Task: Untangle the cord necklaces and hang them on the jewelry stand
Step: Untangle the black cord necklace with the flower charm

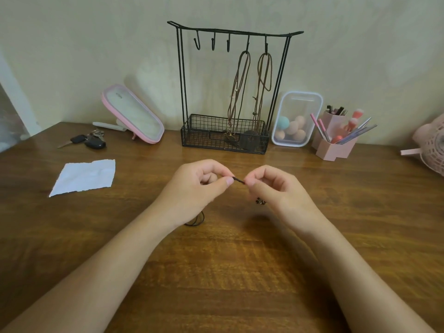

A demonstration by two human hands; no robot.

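A black wire jewelry stand (183, 75) with several hooks and a mesh basket stands at the back of the wooden table. Two brown cord necklaces hang from its two right hooks, one (236, 92) left of the other (264, 75), their pendants down in the basket. My left hand (197, 186) and my right hand (276, 188) pinch a short stretch of a dark cord necklace (238, 180) between thumb and fingers, just above the table. Its loops (198, 219) trail out under my left wrist, and a small metal pendant shows under my right hand.
A pink-framed mirror (134, 114) leans at the back left, with car keys (89, 140) beside it. A torn white paper (84, 176) lies at the left. Right of the stand are a clear box of makeup sponges (296, 118), a pink brush holder (336, 138) and a pink fan (430, 145).
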